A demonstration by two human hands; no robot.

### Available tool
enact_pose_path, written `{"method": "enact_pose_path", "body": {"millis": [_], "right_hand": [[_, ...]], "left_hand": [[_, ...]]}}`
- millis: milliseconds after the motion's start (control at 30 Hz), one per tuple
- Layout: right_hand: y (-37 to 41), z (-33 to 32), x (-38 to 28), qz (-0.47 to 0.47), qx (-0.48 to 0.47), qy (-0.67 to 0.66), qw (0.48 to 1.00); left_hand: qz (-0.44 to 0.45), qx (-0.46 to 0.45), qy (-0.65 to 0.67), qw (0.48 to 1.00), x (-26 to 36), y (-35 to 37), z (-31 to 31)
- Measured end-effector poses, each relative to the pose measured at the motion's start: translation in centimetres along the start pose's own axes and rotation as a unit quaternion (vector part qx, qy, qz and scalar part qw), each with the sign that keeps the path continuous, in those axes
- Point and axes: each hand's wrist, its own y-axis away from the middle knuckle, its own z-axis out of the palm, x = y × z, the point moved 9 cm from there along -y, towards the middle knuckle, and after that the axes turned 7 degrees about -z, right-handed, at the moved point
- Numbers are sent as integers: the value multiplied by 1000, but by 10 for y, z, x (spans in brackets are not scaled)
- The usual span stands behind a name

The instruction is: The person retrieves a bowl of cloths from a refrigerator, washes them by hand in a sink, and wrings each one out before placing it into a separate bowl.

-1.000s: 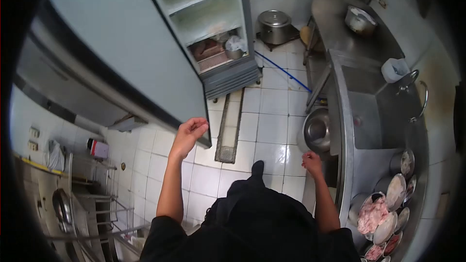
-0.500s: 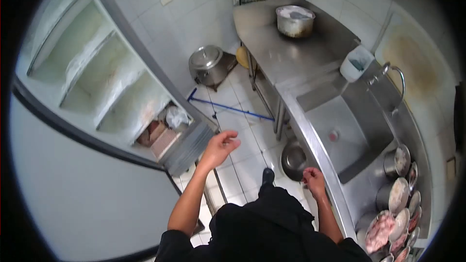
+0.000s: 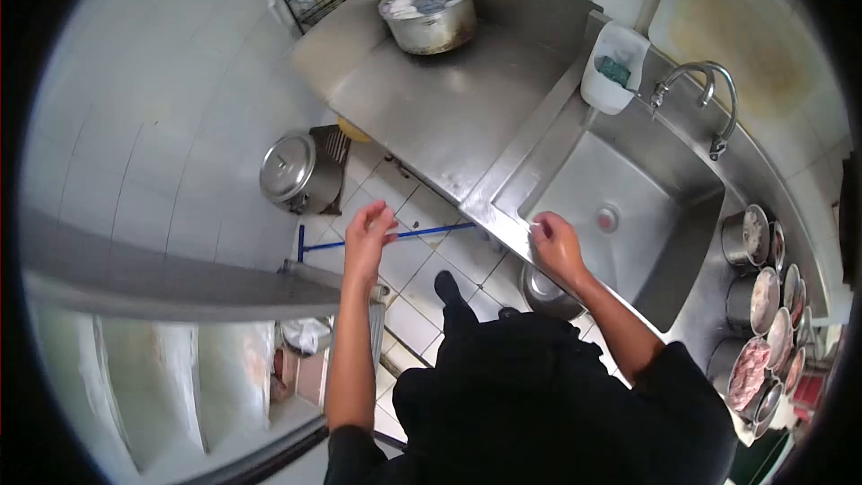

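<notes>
My left hand [image 3: 369, 232] is raised over the tiled floor, its fingers curled but apart and holding nothing. Just over the front rim of the steel sink [image 3: 620, 207] is my right hand [image 3: 555, 242], its fingers bent together; whatever they may hold is too small to tell. Left of the sink, a steel worktop [image 3: 449, 108] carries a large pot [image 3: 431, 22] with pale and dark contents. A white container [image 3: 613, 72] with a green pad stands at the sink's back left corner, beside the curved tap [image 3: 709, 90].
An open fridge [image 3: 189, 377] stands at the lower left. On the floor are a lidded cooker [image 3: 296, 171], a blue-handled pole [image 3: 422, 233] and a metal bowl [image 3: 546, 292] beneath the sink edge. Several pots of meat [image 3: 750, 373] line the counter at right.
The view has turned and moved nearer the sink and worktop. My right hand has risen from beside the counter to over the sink's front rim. The fridge now sits lower in view.
</notes>
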Motion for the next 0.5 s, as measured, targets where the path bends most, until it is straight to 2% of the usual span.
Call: {"method": "enact_pose_path", "body": {"millis": [100,167,233,267,300,333,367,433,500], "right_hand": [[12,-1,7,-29,134,94,986],[26,4,24,70,151,108,980],[31,3,13,57,205,169,962],[28,2,12,55,230,199,951],[31,1,7,56,251,228,939],[29,1,7,86,258,207,940],[30,0,17,110,269,194,937],[30,-2,13,93,278,253,922],[27,-1,13,123,266,275,916]], "left_hand": [[33,-41,-15,998,43,-114,26],[20,-47,-20,998,75,-195,49],[14,-43,-48,998,109,-273,72],[63,-32,-91,993,126,-320,82],[62,2,-113,992,145,-347,93],[90,-17,-67,994,155,-385,104],[42,-37,-56,997,148,-451,110],[-26,-23,1,999,155,-505,122],[-71,-39,17,997,153,-557,129]]}}
